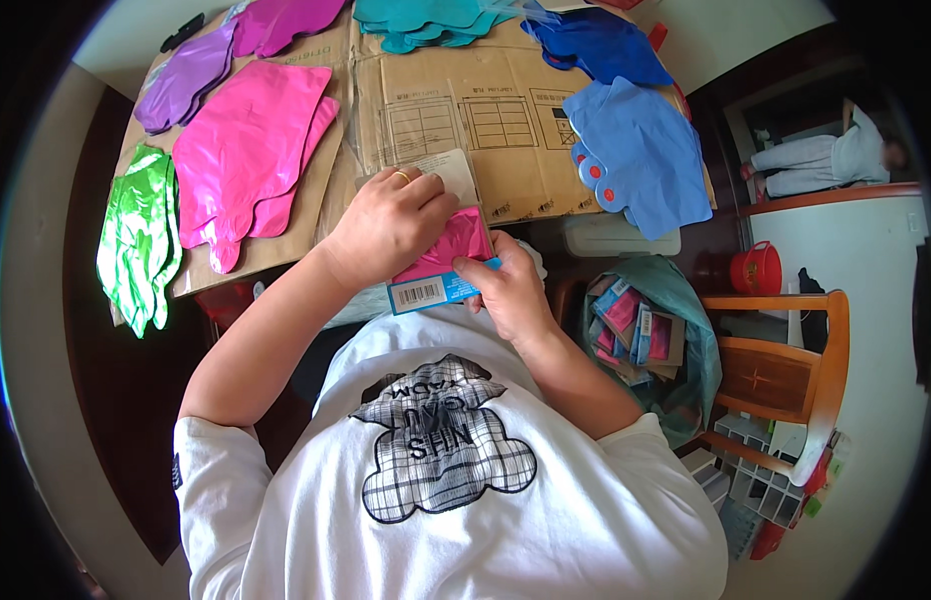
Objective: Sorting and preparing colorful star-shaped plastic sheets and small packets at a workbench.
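Just in front of my shirt, at the table's near edge, I hold a small clear packet (462,238) with folded pink foil inside. A blue card strip (456,290) with a barcode runs along its lower end. My left hand (388,222) is closed over the packet's upper left part, its fingertips curled and partly hidden. From the right side, my right hand (514,294) pinches the packet, thumb on top and fingers beneath. A clear plastic flap and pale card (448,170) stick out beyond my left fingers.
Cardboard (406,90) covers the table. Flat foil shapes lie around it: pink (246,140), green (138,235), purple (189,80), magenta (286,22), teal (426,22), dark blue (601,45), light blue (646,150). An open bag (694,350) of packets stands by a wooden chair (776,375). A person (826,158) is at far right.
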A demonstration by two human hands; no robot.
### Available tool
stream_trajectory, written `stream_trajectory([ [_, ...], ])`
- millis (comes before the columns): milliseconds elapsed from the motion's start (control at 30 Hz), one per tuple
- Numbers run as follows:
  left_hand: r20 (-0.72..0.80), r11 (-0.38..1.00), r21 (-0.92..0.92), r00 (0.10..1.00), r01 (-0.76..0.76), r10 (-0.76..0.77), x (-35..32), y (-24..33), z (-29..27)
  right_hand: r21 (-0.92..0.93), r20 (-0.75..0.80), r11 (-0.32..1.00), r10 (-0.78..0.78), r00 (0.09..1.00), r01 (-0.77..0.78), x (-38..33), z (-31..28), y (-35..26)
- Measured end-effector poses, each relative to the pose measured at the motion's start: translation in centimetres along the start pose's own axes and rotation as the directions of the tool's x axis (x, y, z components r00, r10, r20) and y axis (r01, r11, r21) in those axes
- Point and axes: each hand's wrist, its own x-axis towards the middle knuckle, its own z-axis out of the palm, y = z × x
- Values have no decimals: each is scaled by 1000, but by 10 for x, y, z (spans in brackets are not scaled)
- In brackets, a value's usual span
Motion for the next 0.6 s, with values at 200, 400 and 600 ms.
stream_trajectory([
  [200,64,997,64,997,-49,45,-7,3,-5,44,-69,999,6,998,-3,3,5,4],
  [400,111,998,53,993,-36,30,-16,5,-13,58,-108,998,-22,994,28,-6,13,8],
  [600,101,1000,6,995,-13,13,-29,8,-19,51,2,996,70,998,-70,-14,13,13],
])
